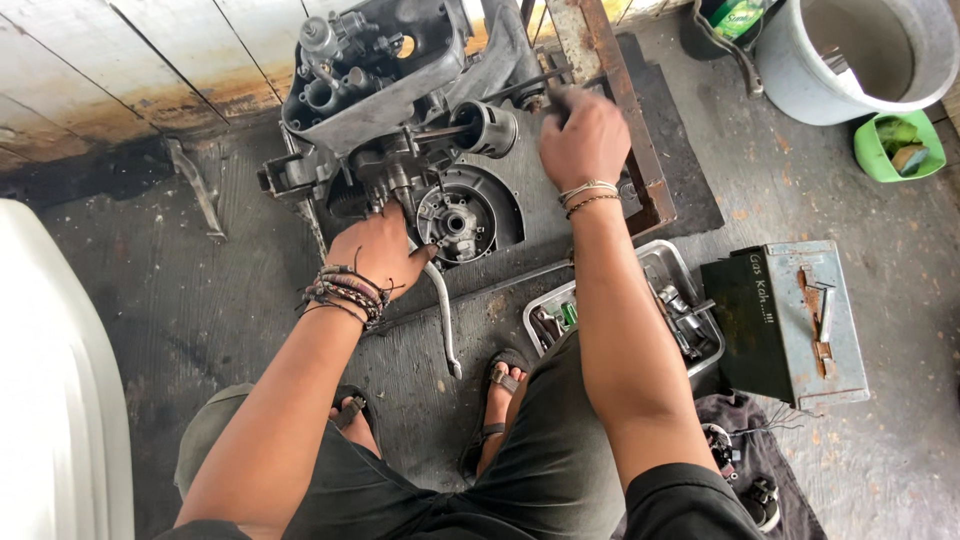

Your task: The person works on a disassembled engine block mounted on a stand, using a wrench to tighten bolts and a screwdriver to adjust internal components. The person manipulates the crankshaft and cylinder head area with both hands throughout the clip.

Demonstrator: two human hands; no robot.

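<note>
Your left hand (385,252) sits low and to the left, back of the hand facing up, fingers curled downward and closed around something beneath the palm; what they clasp is hidden. Your left wrist carries a stack of dark corded bracelets, and the forearm runs back bare toward your left knee. Your right hand (585,135) reaches farther forward, knuckles up, fingers bent and bunched at the tips in a closed grip. Two thin bracelets ring your right wrist. The right arm is nearly straight, bare to a dark short sleeve. Both hands are well apart.
</note>
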